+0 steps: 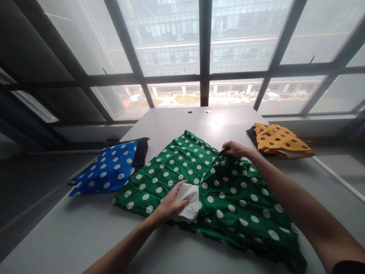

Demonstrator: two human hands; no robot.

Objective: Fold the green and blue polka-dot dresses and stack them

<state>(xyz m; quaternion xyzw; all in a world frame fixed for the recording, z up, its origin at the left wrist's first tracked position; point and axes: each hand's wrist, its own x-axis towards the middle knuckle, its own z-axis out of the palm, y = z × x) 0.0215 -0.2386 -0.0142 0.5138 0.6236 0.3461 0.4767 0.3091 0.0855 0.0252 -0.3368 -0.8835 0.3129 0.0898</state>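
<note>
a blue cloth (pixel 107 165) with white dots lies on the left of the table (pixel 82 232), over a black cloth (pixel 142 152) that shows past its right side; this pile sits right up against the left edge of the green cloth (pixel 171 167). on the right, well apart from the blue, a folded yellow cloth (pixel 281 137) with dark dots rests on something dark near the table's edge. two round holes (pixel 189 112) are set in the far end of the table, before a wide window (pixel 171 34) whose glare whitens the top there. the right forearm crosses above the green cloth and hides some of it.

the green cloth, white-dotted and creased, is spread over the middle of the table, flat on the left, bunched and raised on the right, its near right corner dark and blurred. a white piece (pixel 191 201) lies on it near the close edge.

the right hand (pixel 235 149) pinches a lifted fold of green. the left hand (pixel 172 203) lays thumb and fingers on the white piece; whether it grips or only presses, i cannot tell.
</note>
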